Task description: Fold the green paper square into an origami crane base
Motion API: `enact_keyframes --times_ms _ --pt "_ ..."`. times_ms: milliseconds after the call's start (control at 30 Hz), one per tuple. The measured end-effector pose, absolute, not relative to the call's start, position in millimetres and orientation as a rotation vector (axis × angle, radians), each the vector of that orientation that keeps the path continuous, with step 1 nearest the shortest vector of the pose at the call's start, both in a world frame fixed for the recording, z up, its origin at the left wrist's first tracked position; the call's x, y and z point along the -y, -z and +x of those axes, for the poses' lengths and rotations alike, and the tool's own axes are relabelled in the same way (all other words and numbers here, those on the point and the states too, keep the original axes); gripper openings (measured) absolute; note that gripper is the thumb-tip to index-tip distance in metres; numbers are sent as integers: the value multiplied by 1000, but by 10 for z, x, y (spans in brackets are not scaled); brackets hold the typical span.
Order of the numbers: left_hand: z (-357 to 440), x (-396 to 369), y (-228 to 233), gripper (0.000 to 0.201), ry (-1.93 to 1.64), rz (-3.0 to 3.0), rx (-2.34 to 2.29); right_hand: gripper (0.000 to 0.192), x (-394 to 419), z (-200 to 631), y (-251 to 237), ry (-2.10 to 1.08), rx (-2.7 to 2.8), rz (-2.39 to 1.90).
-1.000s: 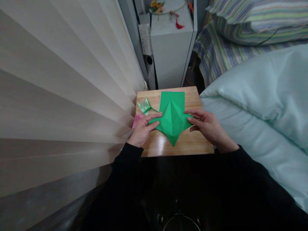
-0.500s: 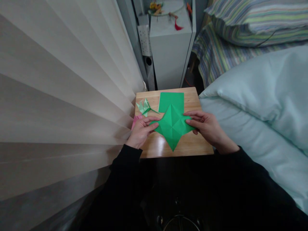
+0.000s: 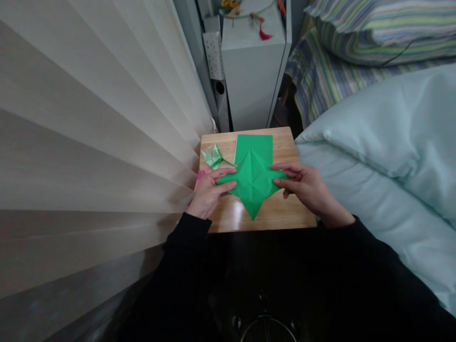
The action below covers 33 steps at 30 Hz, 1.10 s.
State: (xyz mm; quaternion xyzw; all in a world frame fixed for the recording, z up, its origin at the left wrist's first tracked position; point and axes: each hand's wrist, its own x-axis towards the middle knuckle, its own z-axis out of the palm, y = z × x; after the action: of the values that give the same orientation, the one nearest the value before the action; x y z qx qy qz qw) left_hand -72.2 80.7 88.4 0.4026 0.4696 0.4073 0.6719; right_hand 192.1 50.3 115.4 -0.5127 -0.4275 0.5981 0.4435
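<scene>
A creased sheet of green origami paper (image 3: 252, 183) is spread between my hands, one corner toward me and one away. My left hand (image 3: 211, 191) pinches its left corner between thumb and fingers. At the opposite corner, my right hand (image 3: 302, 186) grips the paper the same way. Beneath its far part lies flat green paper (image 3: 261, 143) on the small wooden table (image 3: 285, 211). A folded green paper figure (image 3: 213, 156) with a thin stem rests just beyond my left hand. Something pink and folded (image 3: 201, 175) is partly hidden behind that hand.
A pale pleated curtain (image 3: 124, 118) hangs close along the left. Beyond the table stands a white cabinet (image 3: 251, 85) with a red tassel (image 3: 264, 32) on top. To the right are a light blue quilt (image 3: 374, 128) and a striped pillow (image 3: 392, 28).
The green sheet has flattened and widened between my hands, its creases opening out. Its left corner shows farther to the left. Both hands keep their hold at nearly the same spots.
</scene>
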Motion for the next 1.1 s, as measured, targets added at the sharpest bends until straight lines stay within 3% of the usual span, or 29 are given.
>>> enact_keyframes --times_ms 367,1100 --pt "-706 -826 -826 52 -872 1248 -1105 52 -507 1914 -1090 -1503 1153 -1333" --pt "-624 -798 -894 33 -990 921 -1031 32 -466 1854 -1123 -1410 1301 -1281"
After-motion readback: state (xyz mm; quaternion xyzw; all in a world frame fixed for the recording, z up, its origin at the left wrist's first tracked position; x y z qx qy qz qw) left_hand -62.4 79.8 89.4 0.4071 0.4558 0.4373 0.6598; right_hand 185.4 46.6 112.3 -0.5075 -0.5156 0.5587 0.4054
